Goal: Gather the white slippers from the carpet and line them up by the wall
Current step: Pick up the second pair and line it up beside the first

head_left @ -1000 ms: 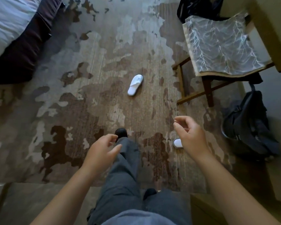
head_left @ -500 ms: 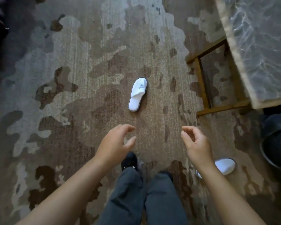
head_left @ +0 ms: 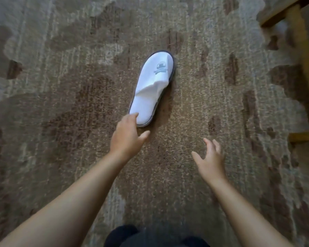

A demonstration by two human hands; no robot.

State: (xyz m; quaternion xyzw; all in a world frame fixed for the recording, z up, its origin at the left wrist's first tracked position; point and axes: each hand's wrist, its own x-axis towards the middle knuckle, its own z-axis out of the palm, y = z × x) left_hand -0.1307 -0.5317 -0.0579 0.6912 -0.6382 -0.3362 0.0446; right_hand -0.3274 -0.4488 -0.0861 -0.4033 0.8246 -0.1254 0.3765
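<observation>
One white slipper (head_left: 152,88) with a dark sole edge and a small blue emblem on its toe lies flat on the patterned brown carpet (head_left: 61,104), toe pointing away from me. My left hand (head_left: 128,135) reaches to its heel end; the fingertips touch the heel rim and the thumb is spread, with no grasp closed. My right hand (head_left: 210,159) hovers over the carpet to the right of the slipper, fingers spread, holding nothing. No second slipper is in view.
The wooden legs and crossbar of a stool (head_left: 303,56) stand at the right edge. My dark trouser legs (head_left: 150,236) show at the bottom. The blotched carpet fills the rest of the view.
The view has closed in and lowered over the slipper. My left hand has reached forward to its heel. The second slipper by my right wrist has left the view.
</observation>
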